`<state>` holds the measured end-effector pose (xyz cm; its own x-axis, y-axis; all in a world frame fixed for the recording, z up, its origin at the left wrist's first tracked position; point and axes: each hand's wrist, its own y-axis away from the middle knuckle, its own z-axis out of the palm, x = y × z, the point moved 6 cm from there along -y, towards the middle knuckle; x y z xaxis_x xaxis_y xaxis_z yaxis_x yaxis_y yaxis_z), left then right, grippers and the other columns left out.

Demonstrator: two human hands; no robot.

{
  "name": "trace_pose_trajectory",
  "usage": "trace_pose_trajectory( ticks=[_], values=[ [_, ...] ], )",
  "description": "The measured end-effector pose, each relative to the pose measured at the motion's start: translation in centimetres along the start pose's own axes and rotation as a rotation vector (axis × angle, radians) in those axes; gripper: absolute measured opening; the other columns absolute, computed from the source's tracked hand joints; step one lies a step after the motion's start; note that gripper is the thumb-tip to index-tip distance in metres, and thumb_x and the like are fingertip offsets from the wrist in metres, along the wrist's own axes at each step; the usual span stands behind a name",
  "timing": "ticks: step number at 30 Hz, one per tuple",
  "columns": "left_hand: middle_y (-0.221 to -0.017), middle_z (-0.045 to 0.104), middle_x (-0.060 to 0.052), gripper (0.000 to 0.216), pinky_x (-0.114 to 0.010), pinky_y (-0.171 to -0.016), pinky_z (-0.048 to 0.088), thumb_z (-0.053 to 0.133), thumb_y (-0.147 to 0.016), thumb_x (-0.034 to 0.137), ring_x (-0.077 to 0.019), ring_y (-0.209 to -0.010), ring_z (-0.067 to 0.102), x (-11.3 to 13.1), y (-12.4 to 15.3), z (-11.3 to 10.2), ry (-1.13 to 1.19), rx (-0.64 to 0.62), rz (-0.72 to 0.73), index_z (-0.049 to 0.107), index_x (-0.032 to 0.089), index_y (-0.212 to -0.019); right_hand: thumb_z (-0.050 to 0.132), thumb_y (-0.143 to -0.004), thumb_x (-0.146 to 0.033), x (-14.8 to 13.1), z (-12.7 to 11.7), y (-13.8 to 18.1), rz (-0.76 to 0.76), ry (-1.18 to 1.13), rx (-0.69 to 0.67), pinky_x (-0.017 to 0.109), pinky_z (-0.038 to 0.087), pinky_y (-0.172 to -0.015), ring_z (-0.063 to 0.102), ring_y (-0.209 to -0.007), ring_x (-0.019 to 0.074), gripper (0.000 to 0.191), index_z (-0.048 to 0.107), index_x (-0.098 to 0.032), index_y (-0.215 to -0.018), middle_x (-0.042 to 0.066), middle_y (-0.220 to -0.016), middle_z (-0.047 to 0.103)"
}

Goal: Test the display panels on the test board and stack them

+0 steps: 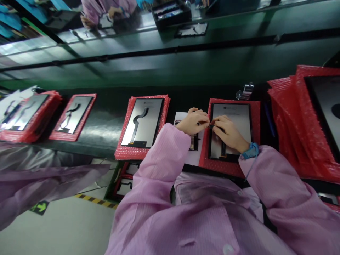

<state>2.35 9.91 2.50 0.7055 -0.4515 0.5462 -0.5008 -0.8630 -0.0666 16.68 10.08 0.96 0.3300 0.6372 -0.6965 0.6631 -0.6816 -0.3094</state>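
Observation:
A tablet screen panel [236,113] with a silvery back and black edges lies on red bubble wrap [255,117] in front of me. Its dark flat cable [223,150] runs up from the lower edge under my right hand [230,132]. That hand is closed, its fingertips pinching the small dark end of the cable beside the panel's left edge. From the left, my left hand [194,121] reaches to the same spot with fingers pinched together; whatever is between them is too small to make out. Under my left wrist lies a white printed sheet [195,161], partly covered.
Left of my arm, another panel [145,120] rests on stacked red bubble wrap. Further left are more wrapped panels [77,115]. A thick red stack [289,131], a blue pen [269,120] and a metal object [245,92] are right. A co-worker's sleeve [39,184] is at left.

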Motion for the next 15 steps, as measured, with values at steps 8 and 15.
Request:
trace_pose_trajectory(
  ticks=[8, 15],
  values=[
    [-0.086, 0.067, 0.0, 0.02, -0.046, -0.113, 0.026, 0.051, -0.091, 0.024, -0.0191, -0.095, 0.061, 0.02, 0.0, 0.02, 0.0, -0.005, 0.001, 0.066, 0.021, -0.079, 0.047, -0.096, -0.027, 0.24, 0.02, -0.05, 0.041, -0.013, -0.017, 0.045, 0.043, -0.093, 0.057, -0.097, 0.0249, 0.024, 0.06, -0.021, -0.078, 0.009, -0.097, 0.069],
    [-0.089, 0.069, -0.001, 0.02, -0.047, -0.114, 0.024, 0.05, -0.092, 0.024, -0.0192, -0.096, 0.061, -0.09, -0.02, 0.18, -0.007, 0.003, -0.003, 0.066, 0.021, -0.081, 0.044, -0.099, -0.031, 0.42, 0.16, -0.01, 0.073, -0.011, -0.043, 0.045, 0.042, -0.095, 0.057, -0.101, 0.0258, 0.027, 0.065, -0.021, -0.085, 0.01, -0.102, 0.069]
  ],
)
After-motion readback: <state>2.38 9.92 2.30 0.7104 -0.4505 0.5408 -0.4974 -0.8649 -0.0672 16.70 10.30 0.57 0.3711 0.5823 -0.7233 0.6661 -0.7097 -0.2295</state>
